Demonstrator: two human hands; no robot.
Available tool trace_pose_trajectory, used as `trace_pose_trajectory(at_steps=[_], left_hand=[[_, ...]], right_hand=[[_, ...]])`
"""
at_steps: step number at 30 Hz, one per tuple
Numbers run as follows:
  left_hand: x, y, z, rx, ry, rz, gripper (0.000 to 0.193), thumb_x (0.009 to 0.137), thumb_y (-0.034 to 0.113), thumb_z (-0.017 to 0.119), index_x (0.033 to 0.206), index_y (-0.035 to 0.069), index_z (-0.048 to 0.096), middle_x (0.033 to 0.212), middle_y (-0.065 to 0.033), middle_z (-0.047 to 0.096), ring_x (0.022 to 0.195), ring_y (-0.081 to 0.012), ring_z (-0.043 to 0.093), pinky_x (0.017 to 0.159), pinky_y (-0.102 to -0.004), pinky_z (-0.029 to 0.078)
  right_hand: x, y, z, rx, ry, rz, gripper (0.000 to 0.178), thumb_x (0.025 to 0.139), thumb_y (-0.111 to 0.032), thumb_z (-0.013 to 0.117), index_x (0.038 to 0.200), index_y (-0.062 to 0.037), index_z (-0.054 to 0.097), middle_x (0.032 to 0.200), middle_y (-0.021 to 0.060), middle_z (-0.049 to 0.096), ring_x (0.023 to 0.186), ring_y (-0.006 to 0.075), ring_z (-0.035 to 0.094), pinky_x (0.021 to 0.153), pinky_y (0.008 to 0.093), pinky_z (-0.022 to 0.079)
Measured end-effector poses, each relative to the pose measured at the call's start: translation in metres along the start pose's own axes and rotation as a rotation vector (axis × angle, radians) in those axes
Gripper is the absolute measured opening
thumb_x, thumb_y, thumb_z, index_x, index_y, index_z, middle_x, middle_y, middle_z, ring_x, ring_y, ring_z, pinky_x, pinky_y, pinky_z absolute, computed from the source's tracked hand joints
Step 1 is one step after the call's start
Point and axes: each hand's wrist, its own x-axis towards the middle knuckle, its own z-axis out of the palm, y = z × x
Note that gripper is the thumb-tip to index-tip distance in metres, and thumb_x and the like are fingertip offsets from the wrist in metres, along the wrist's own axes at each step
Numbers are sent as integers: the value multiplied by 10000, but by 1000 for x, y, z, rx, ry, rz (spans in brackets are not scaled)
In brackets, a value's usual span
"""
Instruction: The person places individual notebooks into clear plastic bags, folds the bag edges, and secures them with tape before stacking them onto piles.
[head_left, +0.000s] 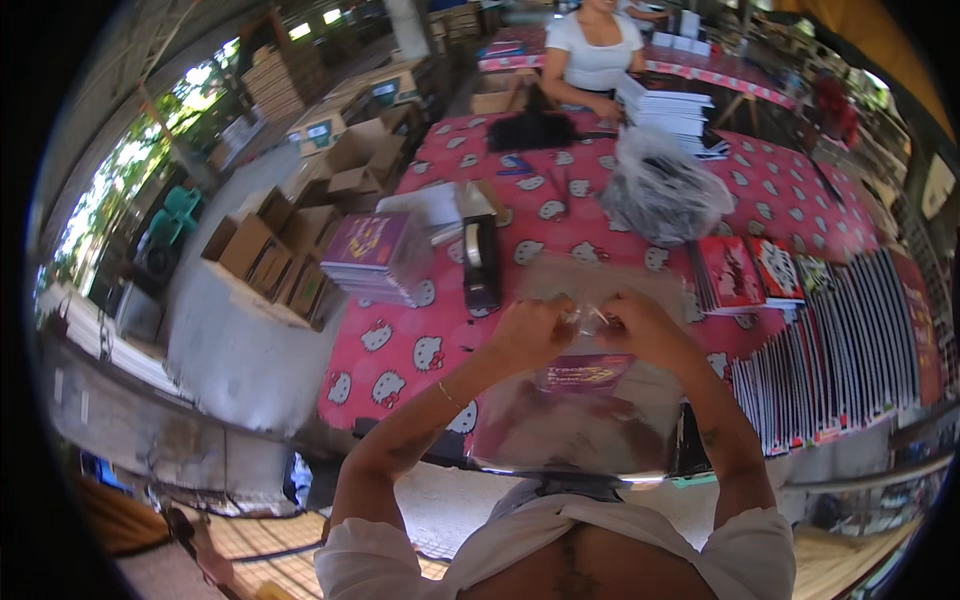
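Observation:
My left hand [541, 328] and my right hand [643, 326] are close together over the near middle of the table, fingers closed. Both pinch clear plastic [588, 318] between them. Just below the hands a book with a purple cover [585, 374] shows in part. It lies on a pile of clear plastic sheets or bags [570, 435] at the table's near edge. Whether the book is inside the plastic I cannot tell. A black tape dispenser [482, 265] stands left of my left hand.
On the pink patterned table [400, 345] are a stack of purple books [372, 255] at left, a plastic bag with dark contents [665, 190], red books [728, 275] and a long row of books [835, 345] at right. Cardboard boxes [265, 255] stand left. Across the table, a person [592, 55] handles white books [670, 118].

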Motion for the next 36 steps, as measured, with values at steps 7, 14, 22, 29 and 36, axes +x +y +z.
trace_pose_trajectory(at_steps=[7, 14, 22, 29, 36], left_hand=[[34, -46, 2, -131, -211, -59, 457, 785, 329, 779, 1077, 14, 623, 876, -130, 675, 790, -202, 658, 717, -323, 492], [80, -81, 28, -662, -472, -48, 315, 875, 285, 699, 976, -13, 686, 806, -18, 647, 766, -122, 606, 679, -272, 456], [26, -232, 19, -564, 540, -696, 260, 821, 170, 731, 1027, 17, 691, 815, -66, 672, 657, -147, 586, 633, -295, 490], [28, -266, 42, -654, 900, -176, 149, 860, 160, 699, 923, 28, 730, 761, -31, 660, 660, -126, 564, 568, -313, 455], [-8, -241, 30, 66, 763, -459, 148, 854, 163, 642, 844, 31, 708, 795, -202, 704, 715, -345, 672, 616, -447, 508]], right_hand=[[7, 26, -4, 312, -127, 236, 535, 685, -338, 867, 1074, -22, 679, 918, 93, 674, 861, 223, 653, 779, 335, 511], [4, 40, 8, 466, -99, 291, 500, 741, -320, 841, 1107, -17, 684, 898, 77, 699, 832, 152, 650, 759, 301, 510], [-2, 30, 15, 330, 60, 331, 330, 802, -230, 771, 1054, -30, 697, 929, 109, 726, 835, 166, 686, 762, 306, 527], [6, 20, 17, 429, 25, 337, 317, 815, -233, 766, 1048, -29, 697, 910, 98, 724, 837, 170, 688, 765, 312, 532], [5, 24, 21, 406, 40, 307, 330, 830, -230, 752, 1083, -33, 678, 883, 79, 713, 816, 150, 674, 760, 304, 526]])
